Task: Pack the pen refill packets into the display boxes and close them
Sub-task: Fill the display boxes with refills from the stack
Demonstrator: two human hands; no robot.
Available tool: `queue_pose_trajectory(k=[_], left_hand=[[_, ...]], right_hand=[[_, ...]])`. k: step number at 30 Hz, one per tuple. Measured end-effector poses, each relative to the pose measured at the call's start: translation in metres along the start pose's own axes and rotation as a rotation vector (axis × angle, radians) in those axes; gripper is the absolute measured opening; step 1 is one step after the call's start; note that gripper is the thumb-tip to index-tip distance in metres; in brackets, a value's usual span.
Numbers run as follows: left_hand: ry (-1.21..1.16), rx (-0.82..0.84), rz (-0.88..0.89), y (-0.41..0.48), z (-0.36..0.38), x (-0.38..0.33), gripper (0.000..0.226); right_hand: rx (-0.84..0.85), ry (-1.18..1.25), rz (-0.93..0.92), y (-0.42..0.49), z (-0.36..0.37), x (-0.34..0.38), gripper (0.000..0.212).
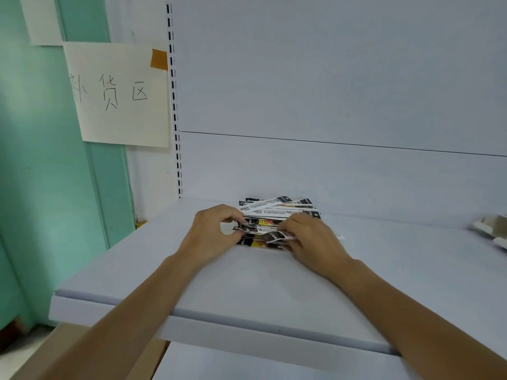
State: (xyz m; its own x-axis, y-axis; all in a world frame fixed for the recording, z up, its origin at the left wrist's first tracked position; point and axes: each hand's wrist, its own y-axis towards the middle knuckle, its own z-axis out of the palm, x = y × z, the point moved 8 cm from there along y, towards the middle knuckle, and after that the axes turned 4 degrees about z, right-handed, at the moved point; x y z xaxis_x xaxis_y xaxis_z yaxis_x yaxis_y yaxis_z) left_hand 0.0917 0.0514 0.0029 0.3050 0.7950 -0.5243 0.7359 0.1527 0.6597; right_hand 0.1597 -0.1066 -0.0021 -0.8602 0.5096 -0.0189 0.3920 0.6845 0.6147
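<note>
A pile of long narrow pen refill packets, white with black ends and yellow print, lies on the white shelf near the back panel. My left hand pinches the left ends of the front packets. My right hand grips their right ends, fingers curled over them. Between the hands several packets are bunched together, just above the shelf surface. A folded white display box shows partly at the right edge of the shelf.
The shelf's back panel rises right behind the pile. A slotted upright stands at the left with a handwritten paper sign taped beside it. A green wall lies further left. A brown surface sits below the shelf.
</note>
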Motion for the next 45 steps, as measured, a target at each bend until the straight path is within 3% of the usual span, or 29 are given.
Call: queue_pose_trajectory(k=[3,15,23,26,32,36,41,44,45], left_hand=[[-0.042,-0.012,-0.028,-0.001,0.002,-0.001,0.017],[-0.105,-0.004,-0.073,-0.002,-0.001,0.0,0.028],[-0.038,0.07,-0.081,-0.003,0.006,0.002,0.05],[-0.048,0.081,-0.061,-0.004,0.008,-0.002,0.047],[-0.009,0.044,-0.086,-0.003,0.003,0.0,0.018],[0.015,0.046,-0.1,-0.003,0.003,0.004,0.015],[-0.02,0.084,-0.085,-0.003,0.008,0.004,0.013],[-0.012,0.127,-0.092,-0.004,0.011,0.003,0.017],[-0.005,0.137,-0.097,-0.004,0.012,0.004,0.018]], right_hand=[[-0.03,0.0,0.01,0.0,-0.005,0.0,0.015],[-0.074,0.048,0.185,0.0,-0.018,-0.014,0.023],[0.046,0.097,0.231,-0.001,-0.012,-0.011,0.026],[0.034,0.087,0.193,-0.001,-0.013,-0.008,0.026],[-0.063,0.035,0.055,0.002,-0.019,0.002,0.016],[-0.001,0.014,0.125,0.0,-0.01,-0.002,0.016],[-0.096,0.032,0.121,0.003,-0.02,-0.001,0.024],[-0.08,0.037,0.096,0.011,-0.026,0.005,0.012],[-0.026,0.04,0.106,0.015,-0.024,0.005,0.021]])
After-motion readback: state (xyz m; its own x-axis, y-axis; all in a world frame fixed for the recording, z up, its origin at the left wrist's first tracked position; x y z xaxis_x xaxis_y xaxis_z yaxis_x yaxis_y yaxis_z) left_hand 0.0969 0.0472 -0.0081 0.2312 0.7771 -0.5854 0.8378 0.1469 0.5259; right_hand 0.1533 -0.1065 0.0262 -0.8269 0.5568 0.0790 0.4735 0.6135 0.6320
